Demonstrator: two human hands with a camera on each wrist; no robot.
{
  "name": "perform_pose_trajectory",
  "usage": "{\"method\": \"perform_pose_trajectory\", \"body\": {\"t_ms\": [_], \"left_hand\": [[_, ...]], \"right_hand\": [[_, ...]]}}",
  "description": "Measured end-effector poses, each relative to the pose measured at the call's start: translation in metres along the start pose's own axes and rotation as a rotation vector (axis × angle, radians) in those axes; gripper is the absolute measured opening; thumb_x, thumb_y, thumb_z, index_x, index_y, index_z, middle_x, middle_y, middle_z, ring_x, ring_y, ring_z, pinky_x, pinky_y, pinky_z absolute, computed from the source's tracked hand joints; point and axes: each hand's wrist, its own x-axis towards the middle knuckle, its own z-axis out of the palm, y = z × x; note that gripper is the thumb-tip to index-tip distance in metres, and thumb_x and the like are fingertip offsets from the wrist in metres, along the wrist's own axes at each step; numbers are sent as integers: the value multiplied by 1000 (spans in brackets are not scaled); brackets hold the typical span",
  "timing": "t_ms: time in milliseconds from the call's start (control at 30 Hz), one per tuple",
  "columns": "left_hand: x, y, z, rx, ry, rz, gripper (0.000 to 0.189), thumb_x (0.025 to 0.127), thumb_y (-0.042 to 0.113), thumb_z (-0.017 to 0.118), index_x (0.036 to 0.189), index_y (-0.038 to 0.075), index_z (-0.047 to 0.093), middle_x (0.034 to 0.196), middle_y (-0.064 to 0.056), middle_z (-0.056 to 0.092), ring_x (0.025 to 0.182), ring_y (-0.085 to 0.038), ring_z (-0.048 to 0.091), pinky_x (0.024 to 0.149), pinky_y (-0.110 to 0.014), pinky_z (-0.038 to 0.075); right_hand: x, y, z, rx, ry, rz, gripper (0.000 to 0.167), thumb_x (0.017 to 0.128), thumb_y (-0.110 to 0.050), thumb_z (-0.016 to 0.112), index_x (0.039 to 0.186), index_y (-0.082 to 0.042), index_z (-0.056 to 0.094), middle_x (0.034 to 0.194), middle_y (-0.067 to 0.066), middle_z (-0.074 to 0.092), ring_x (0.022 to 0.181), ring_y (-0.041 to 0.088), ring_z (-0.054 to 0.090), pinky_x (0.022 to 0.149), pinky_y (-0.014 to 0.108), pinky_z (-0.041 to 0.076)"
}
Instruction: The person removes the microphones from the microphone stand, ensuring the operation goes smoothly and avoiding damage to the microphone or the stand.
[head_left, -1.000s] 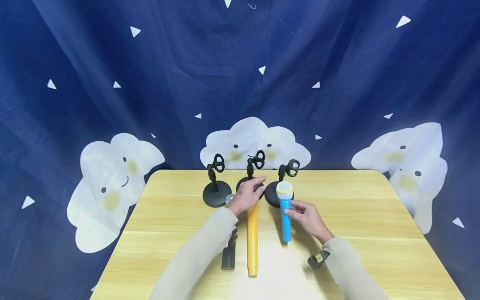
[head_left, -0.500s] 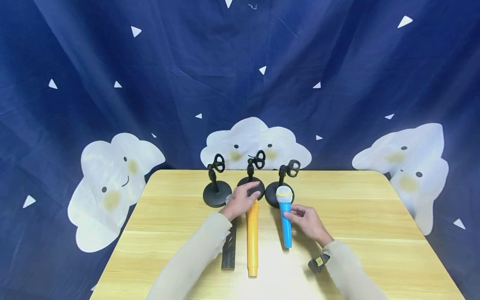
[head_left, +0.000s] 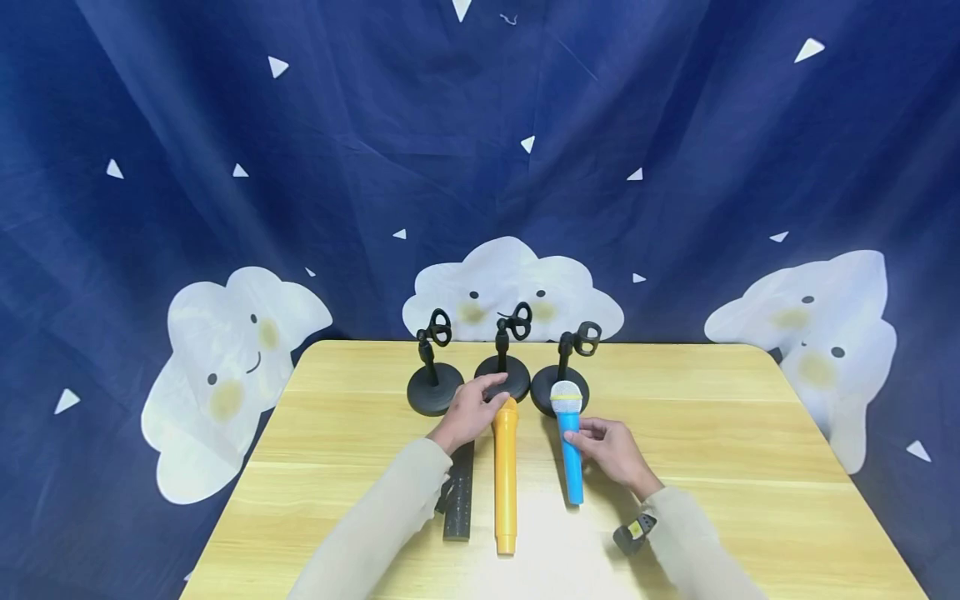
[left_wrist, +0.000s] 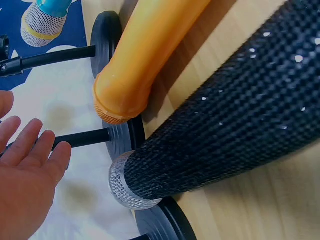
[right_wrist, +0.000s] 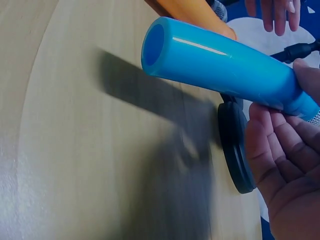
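My right hand (head_left: 613, 450) pinches a blue microphone (head_left: 573, 454) by its handle, between thumb and fingers. It hangs over the table, head pointing away from me, with its shadow beneath in the right wrist view. My left hand (head_left: 467, 412) holds nothing; its fingers are spread loosely in the left wrist view, near the heads of two microphones. One is an orange microphone (head_left: 506, 483) lying lengthwise on the table. The other is a black studded microphone (left_wrist: 225, 110) with a silver head, partly covered by the left hand and sleeve in the head view.
Three black microphone stands with round bases and clips stand along the back: a left stand (head_left: 435, 390), a middle stand (head_left: 502, 354) and a right stand (head_left: 564, 354). Behind the wooden table (head_left: 720, 433) hangs a dark blue curtain (head_left: 480, 108) printed with white clouds.
My left hand has drawn back to the left, away from the middle stand's base. The right hand has brought the blue microphone slightly nearer to me, still gripping it.
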Motion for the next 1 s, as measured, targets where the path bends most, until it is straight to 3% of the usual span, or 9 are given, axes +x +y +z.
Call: {"method": "perform_pose_trajectory", "body": {"t_ms": [233, 533, 1000], "left_hand": [[-5, -5, 1, -10, 20, 29, 41, 99, 12, 63, 138, 0, 57, 138, -14, 59, 129, -32, 53, 106, -47, 45], [-10, -9, -1, -31, 38, -12, 39, 100, 15, 63, 138, 5, 59, 139, -11, 59, 128, -29, 54, 105, -47, 46], [-14, -14, -3, -36, 64, -15, 37, 99, 11, 63, 135, 3, 61, 137, -15, 60, 122, -42, 57, 103, -50, 47]], "right_hand": [[-2, 0, 3, -43, 9, 36, 43, 91, -22, 76, 115, 12, 66, 93, 14, 74, 71, 19, 69, 66, 35, 60], [-4, 0, 5, -64, -7, 68, 41, 90, -21, 76, 113, 12, 67, 93, 15, 74, 74, 21, 71, 69, 35, 61], [-7, 2, 11, -99, -15, 105, 31, 90, -19, 76, 102, 8, 70, 85, 9, 73, 75, 22, 72, 71, 35, 61]]}}
